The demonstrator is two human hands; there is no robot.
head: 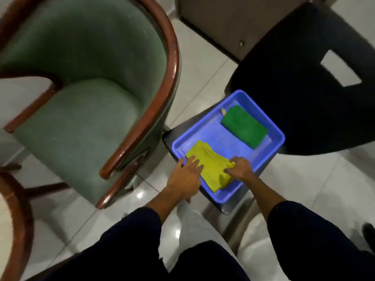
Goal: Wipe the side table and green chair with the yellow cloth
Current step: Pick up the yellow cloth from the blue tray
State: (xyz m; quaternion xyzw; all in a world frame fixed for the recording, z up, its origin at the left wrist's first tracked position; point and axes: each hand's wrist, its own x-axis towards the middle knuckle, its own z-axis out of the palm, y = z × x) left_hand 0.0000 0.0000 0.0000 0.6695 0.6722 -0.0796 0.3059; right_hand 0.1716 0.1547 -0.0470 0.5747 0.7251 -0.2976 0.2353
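Floor tiles (pixel 203 78), dark side table (pixel 225 207); left hand (pixel 184 177) spread, right hand (pixel 239 167) pinching yellow cloth (pixel 211 165).

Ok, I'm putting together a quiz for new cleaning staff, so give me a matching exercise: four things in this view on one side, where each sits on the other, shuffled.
Things:
1 yellow cloth
2 green cloth
3 green chair
4 black chair

Places:
A far end of the blue tray
B left of the tray
C right of the tray
D near end of the tray, touched by the left hand and right hand

Pairs: 1-D, 2-A, 3-B, 4-C
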